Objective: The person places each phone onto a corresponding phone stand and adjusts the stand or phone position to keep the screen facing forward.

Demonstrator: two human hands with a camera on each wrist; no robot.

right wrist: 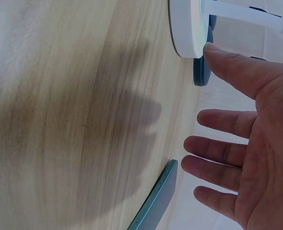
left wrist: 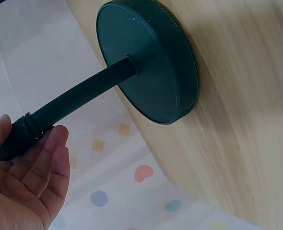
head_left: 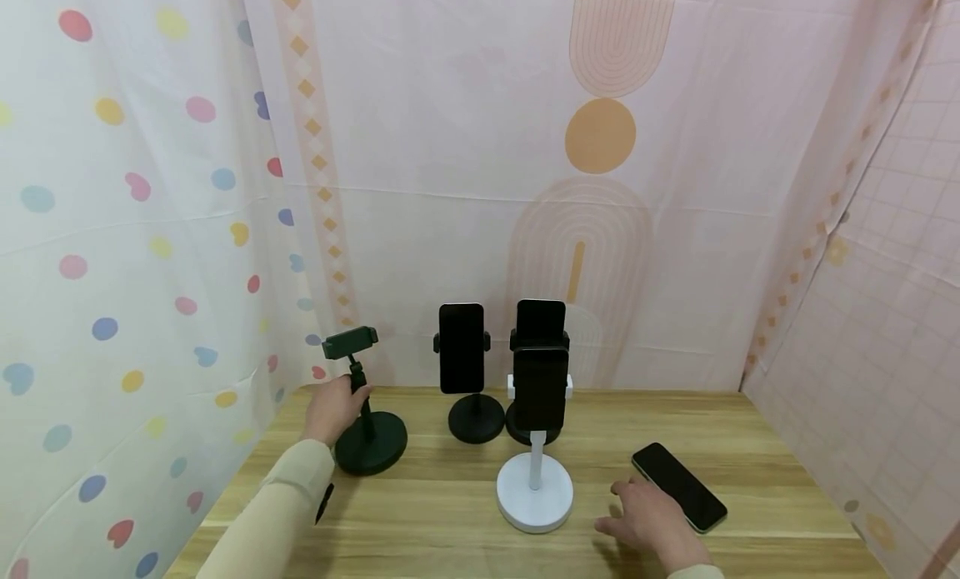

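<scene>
At the left of the table stands a dark green phone stand [head_left: 372, 446] with its round base on the wood and no phone in its clamp [head_left: 350, 342]. My left hand [head_left: 334, 410] grips the ribbed collar [left wrist: 17, 139] on its pole, thumb on one side and fingers curled round the other. My right hand [head_left: 651, 519] hovers over the front right of the table with fingers spread, holding nothing. Close beside it lies a black-screened phone [head_left: 681, 487], its greenish edge [right wrist: 155, 201] showing in the right wrist view.
A white phone stand [head_left: 535, 493] bearing a phone [head_left: 540, 389] stands mid-table. Behind are a black stand [head_left: 476, 419] with a phone [head_left: 461, 348] and another holding a phone [head_left: 540, 322], partly hidden. Patterned curtains [head_left: 420, 146] enclose the table's back and sides.
</scene>
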